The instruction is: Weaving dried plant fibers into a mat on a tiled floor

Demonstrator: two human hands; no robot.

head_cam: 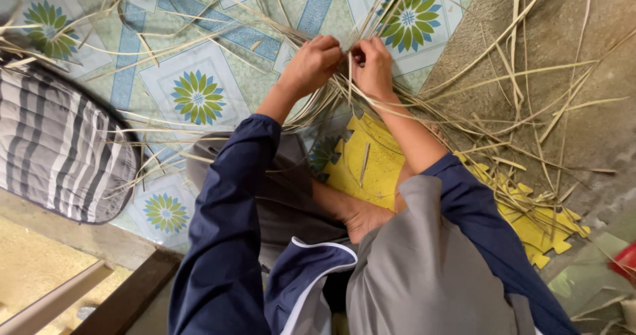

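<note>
Both your left hand (pixel 311 62) and right hand (pixel 372 63) are pinched shut on the thin pale straw-coloured reed strips (pixel 344 93), which fan out over the far part of the patterned floor mat (pixel 199 96). Pull too hard at that tight crossing and I judge a dry strip could snap or slip loose; the loose ends near the yellow foam mat (pixel 371 163) could also tangle.

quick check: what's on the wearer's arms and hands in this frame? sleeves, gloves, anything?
Both arms wear dark navy long sleeves, pushed up so the forearms are bare. The left hand and right hand are bare: no gloves. No rings, watch or markings can be made out. The sleeve fabric is plain, with soft folds.
</note>
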